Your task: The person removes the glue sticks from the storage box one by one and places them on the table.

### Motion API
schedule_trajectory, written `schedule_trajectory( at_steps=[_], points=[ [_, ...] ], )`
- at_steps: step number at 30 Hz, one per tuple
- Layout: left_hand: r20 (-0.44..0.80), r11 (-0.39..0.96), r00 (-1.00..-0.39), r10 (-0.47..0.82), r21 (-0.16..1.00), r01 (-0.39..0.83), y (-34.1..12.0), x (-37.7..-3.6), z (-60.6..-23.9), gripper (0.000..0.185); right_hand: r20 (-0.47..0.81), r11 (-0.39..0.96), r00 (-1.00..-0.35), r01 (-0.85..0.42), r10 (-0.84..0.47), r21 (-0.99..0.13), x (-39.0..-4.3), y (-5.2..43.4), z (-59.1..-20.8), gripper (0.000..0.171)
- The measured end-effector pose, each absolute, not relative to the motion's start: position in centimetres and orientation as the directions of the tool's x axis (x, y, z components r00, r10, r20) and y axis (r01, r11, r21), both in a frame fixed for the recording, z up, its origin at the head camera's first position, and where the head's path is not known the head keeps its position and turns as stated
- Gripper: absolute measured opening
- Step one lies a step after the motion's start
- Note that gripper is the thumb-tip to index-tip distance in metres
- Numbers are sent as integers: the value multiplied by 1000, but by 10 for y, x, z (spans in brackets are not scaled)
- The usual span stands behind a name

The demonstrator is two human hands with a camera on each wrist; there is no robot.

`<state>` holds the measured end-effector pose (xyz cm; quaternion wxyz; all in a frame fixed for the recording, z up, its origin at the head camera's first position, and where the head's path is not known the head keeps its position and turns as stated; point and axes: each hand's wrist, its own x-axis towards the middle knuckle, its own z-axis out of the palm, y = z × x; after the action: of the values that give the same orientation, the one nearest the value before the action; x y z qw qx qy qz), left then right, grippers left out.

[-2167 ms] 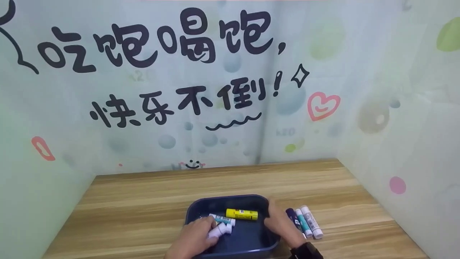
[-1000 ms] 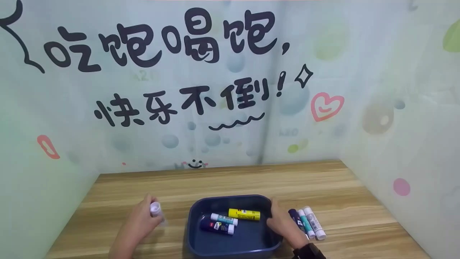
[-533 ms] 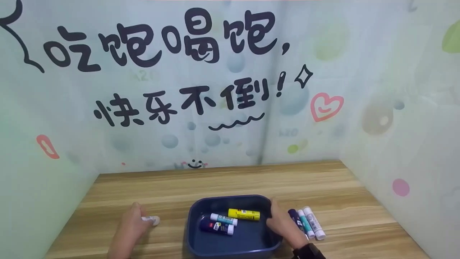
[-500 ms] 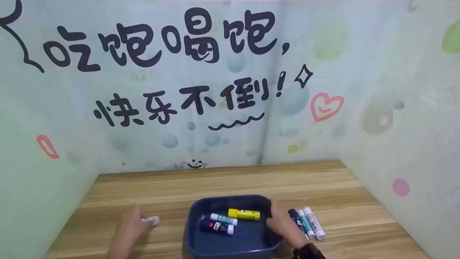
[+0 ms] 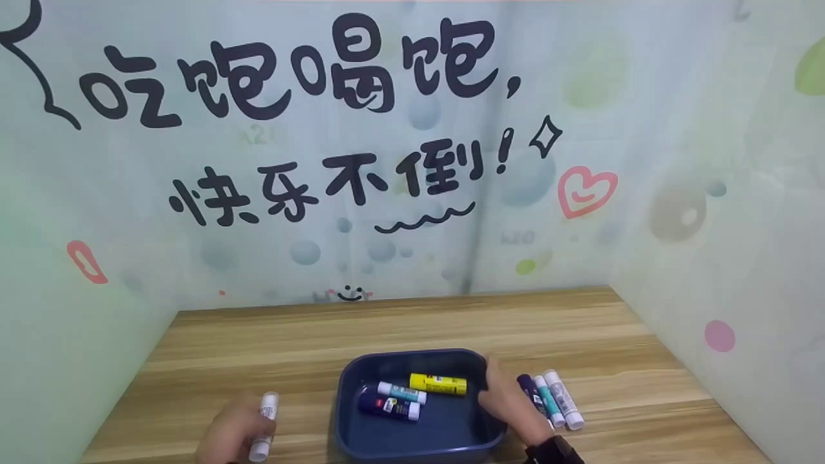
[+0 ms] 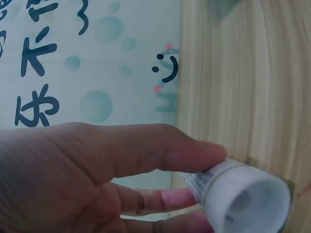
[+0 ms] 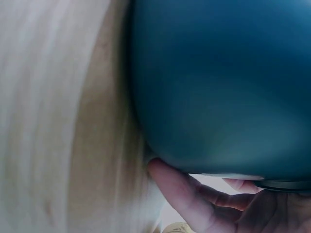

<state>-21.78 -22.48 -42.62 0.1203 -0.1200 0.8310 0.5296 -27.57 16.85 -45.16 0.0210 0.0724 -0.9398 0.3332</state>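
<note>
In the head view my left hand (image 5: 233, 426) holds a white glue stick (image 5: 268, 412) over the table, left of the tub. The left wrist view shows the thumb on one side of the white glue stick (image 6: 226, 182) and fingers on the other, its hollow end facing the camera. My right hand (image 5: 509, 398) grips the right wall of a dark blue tub (image 5: 412, 444). Inside the tub lie a yellow glue stick (image 5: 438, 385), a teal-and-white one (image 5: 401, 392) and a dark purple glue stick (image 5: 387, 407). The right wrist view shows fingers (image 7: 177, 191) against the tub's outer wall (image 7: 218, 107).
To the right of the tub, a row of glue sticks lies on the wooden table (image 5: 258, 335): a dark purple one (image 5: 530, 390), a teal one (image 5: 549, 401) and a white one (image 5: 564, 399). Printed curtains (image 5: 412, 258) stand behind and at both sides.
My left hand has taken the white glue stick out of the tub to the table's left side, then moved it nearer and turned it lengthwise. The right hand stays at the tub.
</note>
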Motion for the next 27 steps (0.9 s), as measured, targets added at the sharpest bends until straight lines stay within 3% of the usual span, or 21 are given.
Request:
schedule_trajectory(
  at_steps=[5, 12, 17, 21, 24, 27],
  points=[
    [-355, 311, -934, -30, 885, -347, -226, -214, -426, 44, 73, 771, -990, -140, -121, -622, -276, 169, -451, 66],
    [-339, 268, -940, 33, 909, -318, -228, -212, -428, 40, 93, 787, -988, -153, -121, -598, -276, 169, -451, 65],
    [-391, 242, -920, -3, 893, -380, -226, -211, -423, 48, 103, 792, -987, -162, -125, -589, -275, 169, -451, 66],
    [-341, 500, -935, -93, 796, -340, -222, -214, -412, 41, 89, 789, -988, -153, -124, -595, -276, 168, -452, 66],
    [-192, 724, -974, -117, 655, -216, -213, -219, -402, 37, 92, 791, -988, -153, -123, -593, -275, 168, -453, 65],
    [-46, 796, -994, -100, 596, -107, -196, -223, -395, 39, 129, 802, -984, -177, -125, -571, -274, 168, -453, 61]
  ],
)
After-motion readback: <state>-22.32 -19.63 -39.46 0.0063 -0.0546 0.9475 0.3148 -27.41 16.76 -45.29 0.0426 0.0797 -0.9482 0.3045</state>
